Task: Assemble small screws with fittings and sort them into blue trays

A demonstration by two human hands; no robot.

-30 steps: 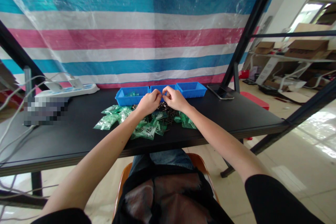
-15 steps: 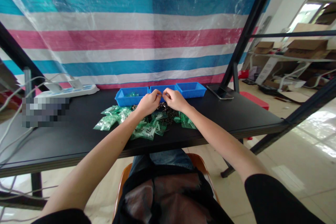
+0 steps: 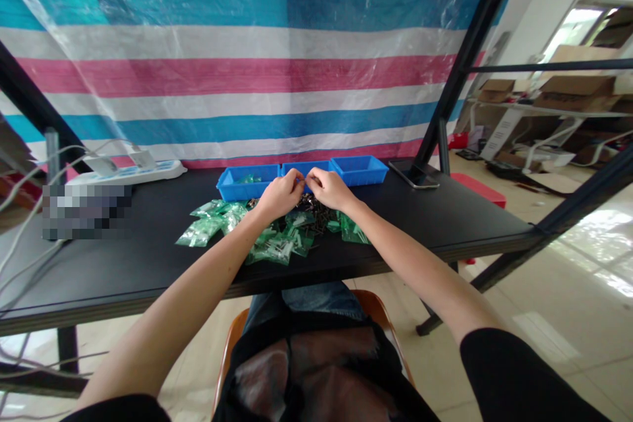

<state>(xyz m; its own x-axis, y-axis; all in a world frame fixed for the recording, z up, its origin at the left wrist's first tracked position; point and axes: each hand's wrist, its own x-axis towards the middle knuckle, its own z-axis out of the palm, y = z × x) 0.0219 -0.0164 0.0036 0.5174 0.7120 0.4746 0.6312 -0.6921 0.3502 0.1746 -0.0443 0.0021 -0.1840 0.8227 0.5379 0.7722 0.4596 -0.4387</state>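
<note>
My left hand [image 3: 283,193] and my right hand [image 3: 328,188] meet fingertip to fingertip in front of the middle blue bin [image 3: 309,165]. Both are closed in a pinch; whatever lies between the fingers is too small to make out. Beneath them is a heap of dark metal screws [image 3: 322,216]. Green plastic bags [image 3: 277,245] holding pale pieces lie in front of the screws and to their left. Another green bag [image 3: 352,231] rests by my right forearm. The left blue bin [image 3: 228,185] has some green bags inside, and the right blue bin [image 3: 361,173] stands beyond my right hand.
A phone [image 3: 414,173] lies at the right of the black table [image 3: 148,231]. On the left are a white power strip [image 3: 128,173] with plugs and cables, and a blurred-out item [image 3: 86,210]. Black frame posts [image 3: 452,79] and a striped sheet [image 3: 247,72] border the table.
Almost nothing differs. Both hands stay pinched together at the same place, with only a slight shift of the fingers; the bags, screws and bins have not moved.
</note>
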